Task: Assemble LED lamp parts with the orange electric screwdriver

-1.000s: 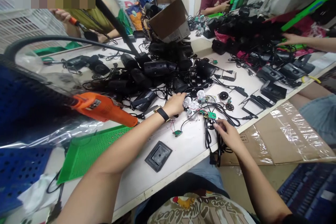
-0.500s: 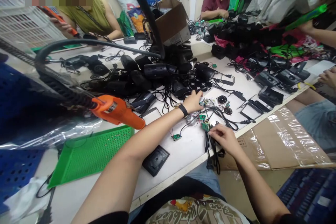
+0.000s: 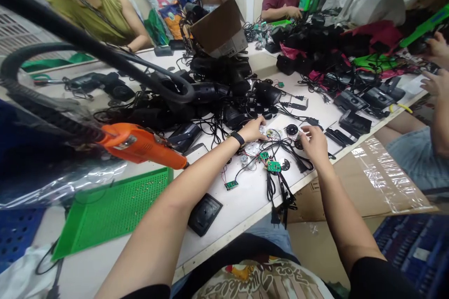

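Observation:
My left hand (image 3: 253,131), with a dark band on the wrist, is closed at the fingertips around a small clear plastic part (image 3: 262,130) among the cords. Over at the right, my right hand (image 3: 315,142) has thumb and fingers drawn together beside a black slotted disc (image 3: 292,130); what is between them I cannot make out. Below the hands lie green circuit boards (image 3: 274,166), with thin wires and black cords (image 3: 280,191) that hang over the table edge. Another small board (image 3: 231,185) rests further left.
An orange electric screwdriver (image 3: 143,145) hangs at the left above a green perforated tray (image 3: 115,212) holding small screws. A black rectangular housing (image 3: 205,214) lies near the edge. Black housings (image 3: 210,91) are heaped behind; a cardboard box (image 3: 219,28) stands beyond. Other people sit around the table.
My right hand has left the circuit board and cords near the edge and moved up and forward to the black discs. My left hand stays near the clear parts. The view has shifted slightly.

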`<state>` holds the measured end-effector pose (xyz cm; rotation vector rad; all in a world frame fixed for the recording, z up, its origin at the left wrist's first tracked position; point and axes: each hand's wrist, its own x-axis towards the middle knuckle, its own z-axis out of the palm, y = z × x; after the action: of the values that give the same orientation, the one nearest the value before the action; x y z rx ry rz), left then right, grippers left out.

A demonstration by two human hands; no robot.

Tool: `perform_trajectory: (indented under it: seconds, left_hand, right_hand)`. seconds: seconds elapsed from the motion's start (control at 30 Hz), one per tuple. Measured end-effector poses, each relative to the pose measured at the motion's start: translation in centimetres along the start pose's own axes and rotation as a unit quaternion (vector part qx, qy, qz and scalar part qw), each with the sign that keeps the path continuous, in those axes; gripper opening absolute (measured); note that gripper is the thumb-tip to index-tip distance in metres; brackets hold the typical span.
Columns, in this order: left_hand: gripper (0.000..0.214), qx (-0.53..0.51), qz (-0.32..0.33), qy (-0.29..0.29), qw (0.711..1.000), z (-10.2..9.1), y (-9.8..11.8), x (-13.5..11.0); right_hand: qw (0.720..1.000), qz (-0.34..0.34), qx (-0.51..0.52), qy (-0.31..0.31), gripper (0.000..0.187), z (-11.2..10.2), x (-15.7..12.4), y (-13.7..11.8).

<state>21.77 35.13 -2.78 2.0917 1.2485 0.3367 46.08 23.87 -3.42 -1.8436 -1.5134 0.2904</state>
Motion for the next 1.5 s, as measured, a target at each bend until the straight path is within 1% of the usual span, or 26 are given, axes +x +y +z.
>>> perform_trajectory:
  seconds: [0.07, 0.13, 0.23, 0.33, 0.4, 0.47, 0.53, 0.6, 0.63, 0.7, 0.73, 0.8, 0.87, 0.93, 1.0, 1.03, 1.1, 1.17, 1.27, 1.4, 1.5]
  left_hand:
    - [0.062, -0.009, -0.003, 0.016, 1.000, 0.2, -0.3, 0.0]
    - [0.063, -0.018, -0.011, 0.037, 0.999, 0.1, -0.6, 0.1]
    - [0.050, -0.025, -0.015, 0.071, 0.997, -0.5, -0.7, 0.2]
    - [0.038, -0.022, -0.002, 0.116, 0.993, -1.8, -0.1, -0.2]
    - [0.036, -0.023, 0.024, 0.162, 0.986, -3.0, 0.7, -0.8]
    - [0.034, -0.050, 0.072, 0.220, 0.972, -4.0, 1.7, -1.6]
    - [0.034, -0.103, 0.125, 0.273, 0.948, -4.6, 2.8, -2.3]
    - [0.035, -0.162, 0.157, 0.302, 0.926, -4.8, 3.9, -2.8]
    - [0.036, -0.193, 0.159, 0.306, 0.918, -4.8, 4.5, -2.8]
    - [0.038, -0.268, 0.141, 0.290, 0.908, -4.7, 5.3, -2.8]
    - [0.037, -0.310, 0.120, 0.276, 0.902, -4.7, 5.5, -2.6]
    - [0.036, -0.383, 0.067, 0.260, 0.884, -4.8, 5.6, -2.2]
    - [0.036, -0.428, 0.002, 0.259, 0.866, -5.0, 5.2, -1.7]
    - [0.037, -0.456, -0.066, 0.244, 0.853, -5.0, 4.3, -1.4]
    - [0.040, -0.473, -0.117, 0.214, 0.846, -4.7, 3.3, -1.1]
    - [0.042, -0.478, -0.131, 0.203, 0.845, -4.4, 2.7, -0.9]
    - [0.047, -0.479, -0.141, 0.199, 0.843, -3.7, 1.9, -0.6]
    - [0.050, -0.480, -0.140, 0.207, 0.841, -2.9, 1.6, -0.1]
    - [0.046, -0.476, -0.117, 0.215, 0.845, -1.8, 2.1, 1.2]
    - [0.032, -0.463, -0.097, 0.195, 0.859, 0.0, 3.5, 3.9]
    - [0.027, -0.438, -0.104, 0.171, 0.876, 1.8, 3.8, 5.7]
  right_hand:
    - [1.000, -0.009, 0.001, 0.005, 0.031, 0.2, 0.7, 0.2]
    - [1.000, -0.022, 0.014, 0.006, 0.031, 0.5, 0.5, -0.1]
    - [0.998, -0.039, 0.042, 0.004, 0.030, 0.9, -0.5, -0.9]
    - [0.996, -0.050, 0.067, -0.001, 0.029, 1.1, -1.5, -2.0]
    - [0.995, -0.050, 0.083, -0.009, 0.029, 1.1, -2.2, -2.6]
    - [0.994, -0.045, 0.101, -0.027, 0.031, 1.3, -3.0, -3.1]
    - [0.990, -0.041, 0.122, -0.063, 0.034, 1.7, -3.9, -3.6]
    - [0.983, -0.037, 0.143, -0.106, 0.037, 2.4, -4.8, -3.9]
    - [0.980, -0.034, 0.152, -0.124, 0.037, 2.8, -5.1, -4.0]
    - [0.975, -0.025, 0.167, -0.145, 0.032, 3.4, -5.5, -4.0]
    - [0.974, -0.019, 0.172, -0.145, 0.029, 3.6, -5.5, -4.1]
    - [0.975, -0.005, 0.182, -0.127, 0.027, 3.4, -5.3, -4.1]
    - [0.978, 0.011, 0.186, -0.096, 0.031, 2.8, -5.0, -4.3]
    - [0.980, 0.019, 0.184, -0.075, 0.035, 2.1, -4.5, -4.5]
    - [0.982, 0.016, 0.174, -0.072, 0.035, 1.5, -4.2, -4.7]
    - [0.983, 0.014, 0.169, -0.075, 0.034, 1.3, -4.0, -4.8]
    - [0.984, 0.016, 0.159, -0.078, 0.030, 1.2, -3.9, -4.7]
    - [0.985, 0.031, 0.154, -0.068, 0.029, 1.3, -4.0, -4.6]
    - [0.982, 0.065, 0.172, -0.036, 0.031, 1.5, -4.5, -4.4]
    - [0.960, 0.114, 0.257, -0.002, 0.040, 1.9, -4.8, -4.3]
    - [0.937, 0.134, 0.324, 0.007, 0.041, 2.0, -4.8, -4.5]
